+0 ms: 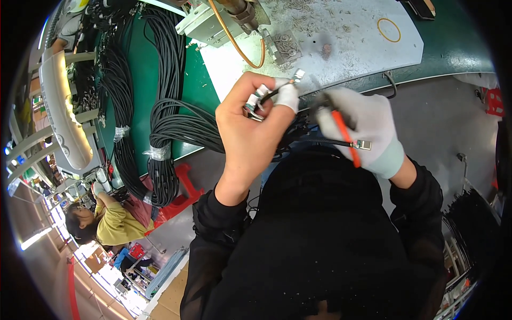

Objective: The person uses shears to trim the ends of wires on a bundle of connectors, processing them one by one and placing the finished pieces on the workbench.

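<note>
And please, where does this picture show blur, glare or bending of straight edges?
Head view: the white-gloved right hand and orange-handled tool look partly smeared, probably by motion; the left hand with white finger covers is sharper. Head view: the glossy green tabletop shines at right, its front edge curving.

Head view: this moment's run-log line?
left hand: holds connectors | right hand: gloved, holds orange-handled tool | cable bundles: on green table

Right of centre, a white glove (370, 114) with mint cuff (388, 161), orange tool handle (341, 126); upper left, black cables (168, 53) over green tabletop (142, 61).
</note>
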A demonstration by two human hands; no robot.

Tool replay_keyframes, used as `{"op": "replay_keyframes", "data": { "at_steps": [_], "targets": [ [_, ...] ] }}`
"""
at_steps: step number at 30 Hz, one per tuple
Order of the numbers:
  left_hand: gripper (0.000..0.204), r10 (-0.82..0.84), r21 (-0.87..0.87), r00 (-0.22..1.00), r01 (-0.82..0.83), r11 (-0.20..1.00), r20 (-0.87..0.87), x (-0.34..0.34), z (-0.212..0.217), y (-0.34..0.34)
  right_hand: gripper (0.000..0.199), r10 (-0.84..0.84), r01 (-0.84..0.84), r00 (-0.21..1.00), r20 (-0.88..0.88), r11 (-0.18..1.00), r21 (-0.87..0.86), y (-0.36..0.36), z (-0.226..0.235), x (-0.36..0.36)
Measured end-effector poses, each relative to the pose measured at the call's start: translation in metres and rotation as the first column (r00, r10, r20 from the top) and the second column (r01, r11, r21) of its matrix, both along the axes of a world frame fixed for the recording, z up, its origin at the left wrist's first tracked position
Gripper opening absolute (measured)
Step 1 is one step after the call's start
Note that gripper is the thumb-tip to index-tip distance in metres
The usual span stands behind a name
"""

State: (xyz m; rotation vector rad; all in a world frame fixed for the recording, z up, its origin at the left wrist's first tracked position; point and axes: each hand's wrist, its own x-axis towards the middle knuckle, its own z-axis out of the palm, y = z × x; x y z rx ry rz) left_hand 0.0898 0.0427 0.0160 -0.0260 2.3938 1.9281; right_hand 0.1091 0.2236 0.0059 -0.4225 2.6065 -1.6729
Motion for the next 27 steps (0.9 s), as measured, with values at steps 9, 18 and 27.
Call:
{"op": "replay_keyframes", "data": {
  "at_steps": [9, 18, 27],
  "targets": [
    [0.008, 0.076, 0.056, 0.995, -0.08, 0.995, 0.063, -0.012, -0.037, -0.01, 0.023, 0.332, -0.002, 0.765, 0.552, 0.858, -0.513, -0.015, 0.06, -0.008],
    [0.015, -0.043, 0.197, 0.957, -0.015, 0.98, 0.286, -0.068, -0.03, -0.04, 0.027, 0.093, 0.078, 0.911, 0.401, 0.917, -0.39, -0.022, -0.016, -0.099],
    [0.019, -0.178, 0.042, 0.975, 0.174, 0.984, 0.134, -0.087, -0.013, -0.035, 0.029, 0.21, -0.116, 0.926, 0.313, 0.949, -0.293, -0.019, -0.019, -0.115]
  ]
}}
